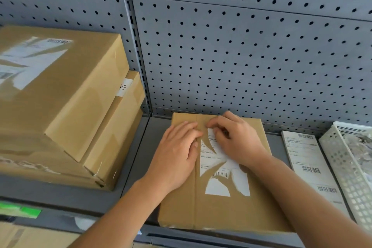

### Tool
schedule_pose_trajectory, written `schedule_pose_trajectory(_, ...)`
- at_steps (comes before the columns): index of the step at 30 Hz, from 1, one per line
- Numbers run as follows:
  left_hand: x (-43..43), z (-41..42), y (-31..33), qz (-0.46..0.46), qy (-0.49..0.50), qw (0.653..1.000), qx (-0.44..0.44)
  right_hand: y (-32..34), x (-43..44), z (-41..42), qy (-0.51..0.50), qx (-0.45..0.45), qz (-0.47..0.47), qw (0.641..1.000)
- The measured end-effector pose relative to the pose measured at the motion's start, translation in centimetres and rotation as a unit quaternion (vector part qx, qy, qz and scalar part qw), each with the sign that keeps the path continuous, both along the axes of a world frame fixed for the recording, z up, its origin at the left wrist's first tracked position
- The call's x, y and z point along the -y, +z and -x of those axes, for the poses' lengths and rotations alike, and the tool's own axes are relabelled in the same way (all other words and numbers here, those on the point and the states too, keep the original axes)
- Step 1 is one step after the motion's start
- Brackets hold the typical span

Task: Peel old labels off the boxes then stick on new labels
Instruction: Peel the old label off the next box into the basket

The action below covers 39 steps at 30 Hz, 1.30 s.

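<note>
matt brown cardboard box (221,207), torn white paper label (219,161), perforated grey metal panel (241,56).

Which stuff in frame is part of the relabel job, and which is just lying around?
Job: box; torn old label; left hand pressing the box; right hand pinching the label's top edge; sheet of new labels; stacked boxes, labelled.
Lying about: white basket; green strip at the lower left.

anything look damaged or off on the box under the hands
Yes. The old label on the box is torn into ragged white scraps, with bare cardboard showing between them. The right hand pinches its top edge while the left hand presses on the box.
</note>
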State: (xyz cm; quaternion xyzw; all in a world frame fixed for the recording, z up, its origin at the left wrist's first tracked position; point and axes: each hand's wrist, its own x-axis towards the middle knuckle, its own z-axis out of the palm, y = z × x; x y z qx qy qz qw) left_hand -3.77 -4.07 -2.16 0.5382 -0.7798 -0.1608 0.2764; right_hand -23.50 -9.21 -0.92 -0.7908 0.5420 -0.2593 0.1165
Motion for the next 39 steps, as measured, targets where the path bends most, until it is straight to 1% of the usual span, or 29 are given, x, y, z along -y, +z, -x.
schedule_pose_trajectory(6,0.15,0.03,-0.18,-0.003,0.004,1.0,0.003,-0.3,-0.03,-0.24,0.01,-0.016,0.024,1.0)
schedule_pose_trajectory(11,0.17,0.1,-0.13,-0.007,0.005,1.0,0.005,-0.47,-0.03,0.17,-0.007,0.032,0.002,0.999)
schedule_pose_trajectory(16,0.21,0.05,-0.27,-0.004,0.006,1.0,0.006,-0.52,0.03,-0.28,-0.002,0.001,0.019,1.0)
schedule_pose_trajectory(21,0.16,0.1,-0.24,-0.002,0.007,1.0,0.009,-0.42,-0.2,0.02,-0.015,0.036,0.009,0.999)
schedule_pose_trajectory(25,0.19,0.06,-0.34,0.001,0.009,1.0,0.01,-0.36,-0.08,-0.47,-0.004,0.001,0.014,1.0)
schedule_pose_trajectory(30,0.17,0.11,-0.28,-0.001,0.01,1.0,0.006,-0.34,-0.27,0.06,-0.007,0.05,-0.001,0.999)
schedule_pose_trajectory(34,0.2,0.1,-0.36,0.0,0.009,1.0,0.012,-0.33,-0.26,-0.28,0.008,0.008,0.011,1.0)
schedule_pose_trajectory(38,0.15,0.08,-0.29,-0.001,0.01,1.0,0.006,-0.23,-0.49,0.07,0.004,0.055,0.001,0.998)
schedule_pose_trajectory(39,0.18,0.11,-0.32,0.0,0.011,1.0,0.007,-0.21,-0.48,0.07,0.005,0.054,-0.002,0.999)
